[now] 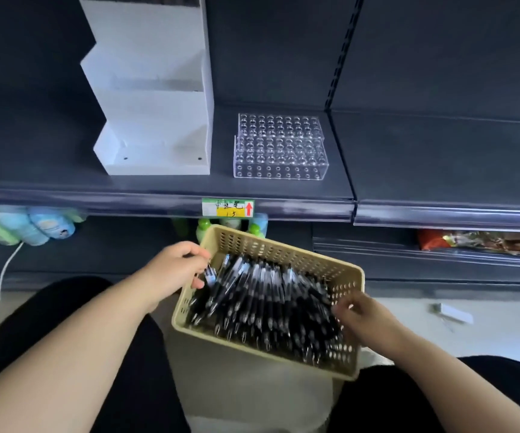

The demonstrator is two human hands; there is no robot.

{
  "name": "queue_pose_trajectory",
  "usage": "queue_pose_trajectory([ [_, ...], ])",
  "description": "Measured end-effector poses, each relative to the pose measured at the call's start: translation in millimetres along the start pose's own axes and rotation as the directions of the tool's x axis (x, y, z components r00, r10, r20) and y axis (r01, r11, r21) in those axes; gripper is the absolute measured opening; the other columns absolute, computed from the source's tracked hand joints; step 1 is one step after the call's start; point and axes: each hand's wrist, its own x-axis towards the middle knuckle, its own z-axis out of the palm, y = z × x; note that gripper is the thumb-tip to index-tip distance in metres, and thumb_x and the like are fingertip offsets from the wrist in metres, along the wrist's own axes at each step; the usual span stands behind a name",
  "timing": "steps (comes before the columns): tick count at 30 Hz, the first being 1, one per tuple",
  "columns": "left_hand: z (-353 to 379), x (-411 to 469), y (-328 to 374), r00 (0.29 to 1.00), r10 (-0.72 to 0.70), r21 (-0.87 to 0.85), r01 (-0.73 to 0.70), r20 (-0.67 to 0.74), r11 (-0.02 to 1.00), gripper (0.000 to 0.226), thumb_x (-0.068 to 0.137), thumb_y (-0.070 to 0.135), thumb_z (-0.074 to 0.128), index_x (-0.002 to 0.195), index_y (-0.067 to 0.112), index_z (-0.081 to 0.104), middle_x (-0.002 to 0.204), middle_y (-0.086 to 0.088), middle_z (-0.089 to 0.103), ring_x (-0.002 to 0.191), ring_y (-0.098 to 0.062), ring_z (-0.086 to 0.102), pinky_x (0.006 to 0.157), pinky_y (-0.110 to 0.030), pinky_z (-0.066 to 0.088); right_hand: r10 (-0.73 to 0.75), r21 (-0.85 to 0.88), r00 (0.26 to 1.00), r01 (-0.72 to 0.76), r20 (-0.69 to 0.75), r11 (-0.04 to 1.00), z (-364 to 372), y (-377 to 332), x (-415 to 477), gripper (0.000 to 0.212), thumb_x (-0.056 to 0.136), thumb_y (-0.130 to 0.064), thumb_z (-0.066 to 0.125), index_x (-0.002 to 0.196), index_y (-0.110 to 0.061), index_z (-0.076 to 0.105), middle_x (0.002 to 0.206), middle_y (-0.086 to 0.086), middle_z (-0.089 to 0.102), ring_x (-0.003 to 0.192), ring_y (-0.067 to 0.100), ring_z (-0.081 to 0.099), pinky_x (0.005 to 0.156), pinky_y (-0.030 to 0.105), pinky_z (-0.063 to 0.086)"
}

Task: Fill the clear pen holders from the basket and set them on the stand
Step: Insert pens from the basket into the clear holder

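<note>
Beyond the basket (283, 247), the clear pen holders (280, 151) and stand (146, 120) sit empty, so you've barely begun: your left hand (174, 267) pinches pens (268, 295) at its left rim, while what your right hand (368, 317) holds at its right wall is unclear.

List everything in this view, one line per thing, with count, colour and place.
shelf: one, dark grey, across the top
stand: one, white, stepped, on the shelf at left
clear pen holders: two, clear, empty, on the shelf right of the stand
price label: one, green and yellow with a red arrow, on the shelf edge
bottles: several, green and blue, lower shelf at left
snack packets: count unclear, orange-red, lower shelf at right
cable: one, white, lower left
basket: one, beige, perforated, below the shelf
pens: many, black, in the basket
left hand: pinches pens at the basket's left edge
right hand: at the basket's right wall, grip unclear
</note>
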Motion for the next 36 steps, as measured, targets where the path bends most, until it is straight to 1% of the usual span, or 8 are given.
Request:
queue_pose_trajectory([
  [3,5,-3,0,1.0,-0.005,-0.034,0.005,0.012,0.999,0.015,0.088,0.016,0.054,0.096,0.023,0.065,0.102,-0.004,0.067,0.08,-0.018,0.07,0.067,-0.025,0.043,0.008,0.027,0.997,-0.006,-0.071,1.0,1,2,-2,0.014,0.087,-0.038,0.056,0.089,-0.024,0.054,0.071,0.0,0.063,0.06,0.014,0.059,0.057,0.024,0.045],
  [7,13,-10,-10,0.999,-0.044,-0.106,0.04,-0.031,0.994,0.02,0.089,0.01,0.05,0.093,0.021,0.066,0.102,-0.006,0.067,0.086,-0.024,0.069,0.091,-0.039,0.043,-0.031,0.012,0.995,0.032,-0.096,0.999,-2,-1,-11,0.016,0.088,-0.042,0.053,0.095,-0.028,0.053,0.08,-0.002,0.064,0.066,0.014,0.063,0.061,0.026,0.048],
  [10,21,-22,-25,0.994,-0.103,-0.262,0.087,-0.047,0.961,0.021,0.091,0.01,0.047,0.096,0.019,0.065,0.104,-0.012,0.068,0.088,-0.027,0.068,0.087,-0.039,0.043,-0.061,0.049,0.995,0.065,-0.077,0.997,-6,4,-23,0.017,0.088,-0.042,0.053,0.097,-0.028,0.053,0.079,-0.004,0.063,0.061,0.011,0.062,0.055,0.023,0.045],
  [13,33,-36,-38,0.988,-0.126,-0.328,0.091,-0.087,0.94,0.021,0.092,0.009,0.044,0.097,0.018,0.063,0.104,-0.013,0.069,0.088,-0.027,0.068,0.077,-0.034,0.042,-0.075,0.02,0.995,0.076,-0.06,0.997,-11,9,-29,0.019,0.087,-0.045,0.052,0.097,-0.029,0.053,0.08,-0.004,0.063,0.064,0.011,0.062,0.06,0.024,0.047],
  [20,27,-64,-52,0.98,-0.154,-0.422,0.087,-0.127,0.902,0.023,0.093,0.003,0.04,0.1,0.011,0.061,0.105,-0.022,0.066,0.091,-0.035,0.066,0.081,-0.042,0.05,-0.077,-0.036,0.996,0.075,-0.041,0.997,-5,-3,-19,0.02,0.086,-0.046,0.052,0.097,-0.03,0.052,0.098,0.002,0.058,0.059,0.014,0.061,0.04,0.016,0.037],
  [26,0,-51,-32,0.974,-0.15,-0.309,0.092,-0.168,0.947,0.021,0.092,0.005,0.045,0.098,0.014,0.064,0.104,-0.012,0.068,0.092,-0.028,0.067,0.095,-0.046,0.047,-0.118,-0.002,0.993,0.118,-0.016,0.993,10,-17,-11,0.02,0.087,-0.046,0.051,0.098,-0.03,0.051,0.087,0.005,0.062,0.069,0.017,0.059,0.067,0.03,0.049],
  [31,8,-20,-14,0.963,-0.174,-0.297,0.108,-0.206,0.949,0.02,0.09,0.005,0.049,0.088,0.018,0.065,0.105,-0.005,0.066,0.091,-0.024,0.065,0.09,-0.04,0.047,-0.068,-0.125,0.998,0.067,-0.007,0.99,6,-18,5,0.021,0.088,-0.05,0.048,0.099,-0.032,0.05,0.089,0.001,0.061,0.068,0.008,0.059,0.054,0.022,0.04],
  [36,17,-12,-8,0.973,-0.176,-0.319,0.121,-0.151,0.94,0.019,0.09,0.007,0.049,0.089,0.019,0.064,0.106,-0.004,0.064,0.092,-0.024,0.066,0.092,-0.044,0.047,-0.007,-0.144,0.995,-0.007,-0.097,0.989,-22,-32,28,0.028,0.087,-0.053,0.047,0.094,-0.027,0.052,0.093,0.01,0.061,0.081,0.027,0.06,0.07,0.031,0.045],
])
